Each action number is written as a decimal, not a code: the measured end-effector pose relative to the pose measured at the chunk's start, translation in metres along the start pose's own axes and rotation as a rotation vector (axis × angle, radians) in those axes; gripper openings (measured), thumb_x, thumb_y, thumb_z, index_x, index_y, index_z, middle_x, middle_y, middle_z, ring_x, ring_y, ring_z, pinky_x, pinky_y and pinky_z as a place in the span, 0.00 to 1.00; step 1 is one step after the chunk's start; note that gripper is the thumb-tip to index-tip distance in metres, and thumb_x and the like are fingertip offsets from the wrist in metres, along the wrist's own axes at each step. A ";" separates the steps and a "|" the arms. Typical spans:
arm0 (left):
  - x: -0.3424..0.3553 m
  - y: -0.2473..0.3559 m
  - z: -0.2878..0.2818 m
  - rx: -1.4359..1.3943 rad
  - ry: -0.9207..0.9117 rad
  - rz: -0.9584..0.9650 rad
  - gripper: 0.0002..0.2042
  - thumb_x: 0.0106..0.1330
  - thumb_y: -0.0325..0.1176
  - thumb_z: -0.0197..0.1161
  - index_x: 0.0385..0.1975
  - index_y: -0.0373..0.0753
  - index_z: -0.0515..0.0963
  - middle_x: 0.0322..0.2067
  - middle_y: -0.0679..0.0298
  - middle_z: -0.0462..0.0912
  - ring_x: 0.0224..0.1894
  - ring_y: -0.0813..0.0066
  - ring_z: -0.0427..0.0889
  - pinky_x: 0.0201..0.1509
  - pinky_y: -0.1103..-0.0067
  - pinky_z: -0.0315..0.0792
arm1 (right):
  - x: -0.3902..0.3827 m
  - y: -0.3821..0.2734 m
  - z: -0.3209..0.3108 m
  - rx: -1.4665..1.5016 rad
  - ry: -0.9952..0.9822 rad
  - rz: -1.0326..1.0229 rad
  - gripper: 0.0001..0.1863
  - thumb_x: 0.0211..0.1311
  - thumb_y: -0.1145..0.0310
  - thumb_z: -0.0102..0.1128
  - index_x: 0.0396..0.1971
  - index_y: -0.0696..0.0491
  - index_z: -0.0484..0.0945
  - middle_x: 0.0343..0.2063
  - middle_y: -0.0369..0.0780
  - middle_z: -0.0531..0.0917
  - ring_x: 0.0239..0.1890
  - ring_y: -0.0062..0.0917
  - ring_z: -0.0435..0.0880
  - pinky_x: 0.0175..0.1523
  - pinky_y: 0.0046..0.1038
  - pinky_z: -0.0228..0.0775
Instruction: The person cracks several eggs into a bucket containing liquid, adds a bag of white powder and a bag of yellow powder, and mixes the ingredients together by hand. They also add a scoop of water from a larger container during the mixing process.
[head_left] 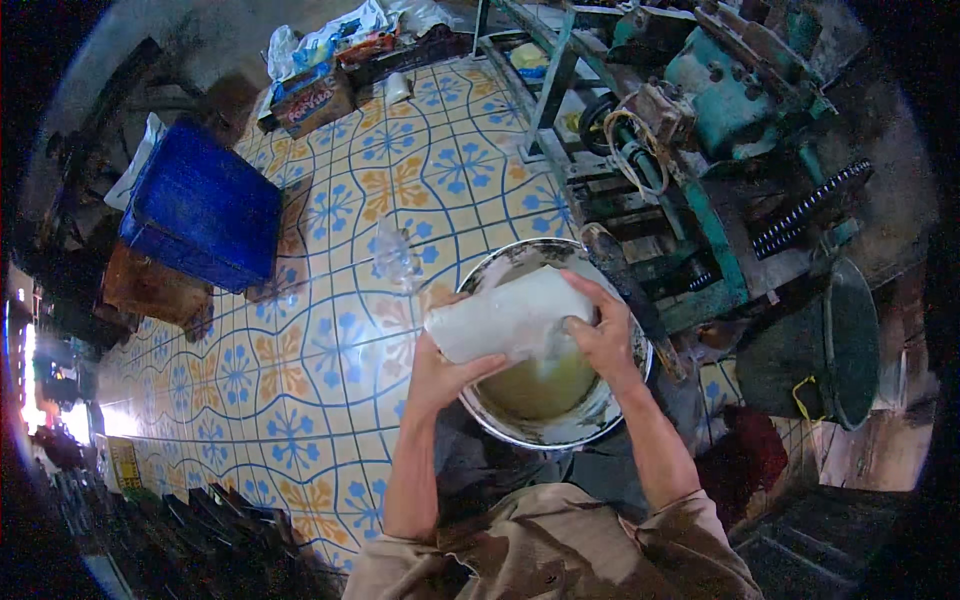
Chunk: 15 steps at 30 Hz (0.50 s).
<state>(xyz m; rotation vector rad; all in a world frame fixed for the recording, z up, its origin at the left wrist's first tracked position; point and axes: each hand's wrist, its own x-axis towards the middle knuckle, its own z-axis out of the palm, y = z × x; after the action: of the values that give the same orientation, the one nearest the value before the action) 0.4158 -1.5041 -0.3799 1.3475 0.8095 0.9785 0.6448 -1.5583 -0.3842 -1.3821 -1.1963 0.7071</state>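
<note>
Both my hands grip a plump white packet [508,316], which lies slantwise across the top of a round metal basin [548,441]. My left hand [447,368] wraps the packet's left end from below, thumb stretched along its lower side. Around the right end closes my right hand [604,338], with the thumb pressed on the near face. Under the packet, a yellowish-brown mass [545,388] covers the basin's bottom. Pale smears mark the basin's inner wall. The far part of that bottom is hidden by the packet.
A crumpled clear plastic bag [396,256] lies on the patterned tiles left of the basin. Further left stands a blue box [205,205]. A green machine on a frame [712,100] takes up the far right, with a dark bucket [852,342] nearer. A cardboard box [312,104] sits at the back.
</note>
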 end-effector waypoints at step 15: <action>0.017 0.011 0.029 0.070 0.031 -0.020 0.51 0.49 0.33 0.77 0.68 0.31 0.46 0.57 0.52 0.70 0.60 0.65 0.69 0.63 0.73 0.65 | -0.007 -0.012 -0.013 0.085 0.151 -0.241 0.25 0.41 0.82 0.56 0.45 0.53 0.76 0.57 0.46 0.72 0.62 0.37 0.69 0.66 0.35 0.57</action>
<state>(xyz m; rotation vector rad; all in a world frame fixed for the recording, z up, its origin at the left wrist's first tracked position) 0.4482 -1.5009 -0.3659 1.3843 0.8859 0.9654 0.6512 -1.5712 -0.3712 -1.1755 -1.1750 0.4705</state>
